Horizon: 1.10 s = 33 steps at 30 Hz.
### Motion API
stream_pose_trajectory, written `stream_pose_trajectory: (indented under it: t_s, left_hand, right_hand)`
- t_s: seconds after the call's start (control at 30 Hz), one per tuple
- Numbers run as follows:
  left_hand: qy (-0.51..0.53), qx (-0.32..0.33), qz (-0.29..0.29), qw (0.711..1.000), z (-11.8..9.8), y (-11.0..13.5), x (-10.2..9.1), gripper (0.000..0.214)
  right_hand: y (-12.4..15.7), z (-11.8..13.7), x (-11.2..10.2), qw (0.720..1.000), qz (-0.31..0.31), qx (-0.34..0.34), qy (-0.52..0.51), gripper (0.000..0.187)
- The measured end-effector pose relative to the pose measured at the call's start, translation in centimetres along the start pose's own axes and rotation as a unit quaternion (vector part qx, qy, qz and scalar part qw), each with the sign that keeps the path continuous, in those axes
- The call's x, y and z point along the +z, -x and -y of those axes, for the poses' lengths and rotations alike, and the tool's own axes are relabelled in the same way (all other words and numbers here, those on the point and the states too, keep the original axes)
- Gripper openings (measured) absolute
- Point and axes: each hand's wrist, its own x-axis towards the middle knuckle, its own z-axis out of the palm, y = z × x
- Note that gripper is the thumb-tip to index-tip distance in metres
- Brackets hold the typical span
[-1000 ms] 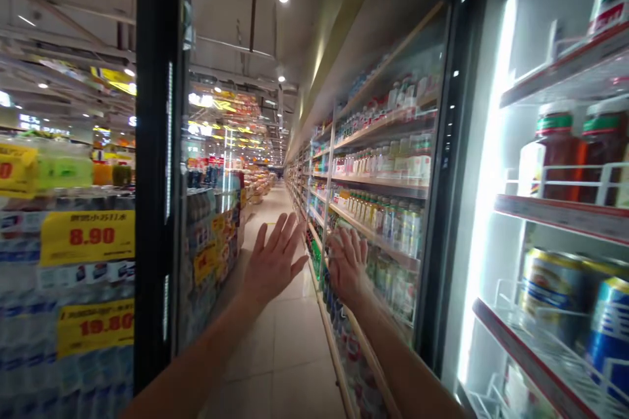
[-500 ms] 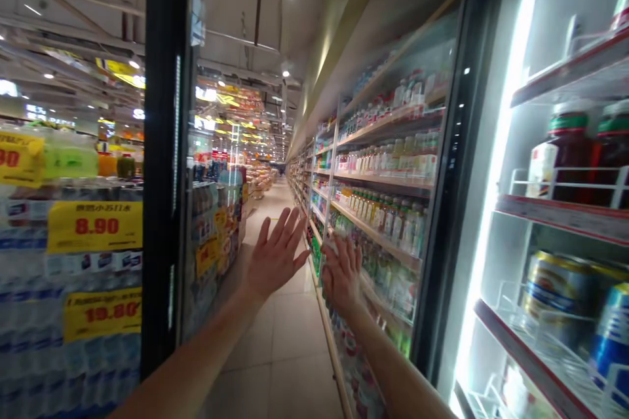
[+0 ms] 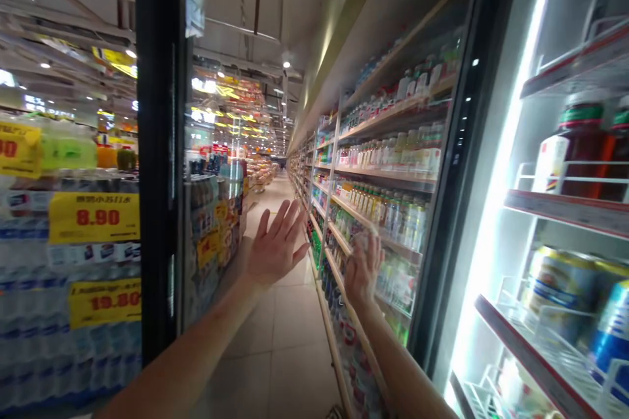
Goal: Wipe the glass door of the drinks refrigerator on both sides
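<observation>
A clear glass door (image 3: pixel 295 288) in a dark frame stands in front of me. My left hand (image 3: pixel 275 245) is raised with its fingers spread, and its palm appears flat against the glass. To its right, my right hand (image 3: pixel 363 272) is also at the glass, its fingers bent and partly blurred. A pale, see-through patch (image 3: pixel 366 239) shows at those fingers. Whether it is a thin wipe or a reflection, I cannot tell. Between the hands, shelves and floor show through the pane.
On the right, a lit cooler (image 3: pixel 496 242) holds cans (image 3: pixel 565 281) and dark red bottles (image 3: pixel 584 137) on wire shelves. Stacked bottle packs (image 3: pixel 29 334) with yellow price signs (image 3: pixel 93 217) stand left. Beyond the glass, bottle shelves (image 3: pixel 383 173) line a tiled aisle (image 3: pixel 275 190).
My right hand has moved to the right across the glass, away from the left hand. My left hand has stayed nearly in place. The view has shifted slightly.
</observation>
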Motion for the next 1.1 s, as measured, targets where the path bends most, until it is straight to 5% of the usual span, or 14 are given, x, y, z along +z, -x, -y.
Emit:
stream_pose_trajectory:
  t_s: [0.13, 0.3, 0.37, 0.53, 0.63, 0.7, 0.8, 0.9, 1.1]
  left_hand:
    - [0.002, -0.003, 0.005, 1.000, 0.2, 0.0, 0.1, 0.067]
    - [-0.016, 0.000, 0.012, 1.000, 0.0, 0.0, -0.1, 0.062]
    - [-0.016, 0.003, 0.006, 1.000, 0.0, 0.0, -0.1, 0.061]
    - [-0.009, 0.003, 0.002, 1.000, 0.0, 0.0, -0.2, 0.060]
    - [-0.003, 0.003, 0.006, 1.000, 0.1, 0.0, -0.3, 0.060]
    - [-0.002, 0.004, 0.006, 1.000, 0.1, 0.1, -0.3, 0.059]
    - [-0.002, 0.005, 0.009, 1.000, 0.1, 0.0, -0.4, 0.058]
    - [0.000, 0.005, 0.009, 1.000, -0.1, 0.0, -0.4, 0.061]
    - [0.011, 0.000, 0.012, 1.000, 0.0, 0.0, -0.5, 0.064]
  right_hand:
    - [0.0, 2.1, 0.4, 0.994, 0.040, -0.102, -0.004, 0.049]
    - [-2.9, -2.8, 0.0, 0.996, -0.063, 0.052, 0.031, 0.049]
    - [-3.6, -2.8, 0.1, 0.993, -0.082, 0.079, 0.032, 0.050]
    - [-2.2, 2.7, 0.4, 0.995, 0.032, -0.098, -0.016, 0.049]
    - [-1.9, 2.8, 0.2, 0.987, 0.058, -0.150, -0.025, 0.047]
    - [-2.7, 0.3, -0.1, 0.995, 0.012, -0.103, -0.009, 0.046]
    - [-4.7, -4.1, -0.6, 0.996, -0.068, 0.054, 0.025, 0.047]
    - [-5.5, -4.5, -0.6, 0.987, -0.102, 0.125, 0.023, 0.049]
    - [-2.9, 3.1, 0.4, 0.995, 0.033, -0.095, -0.018, 0.047]
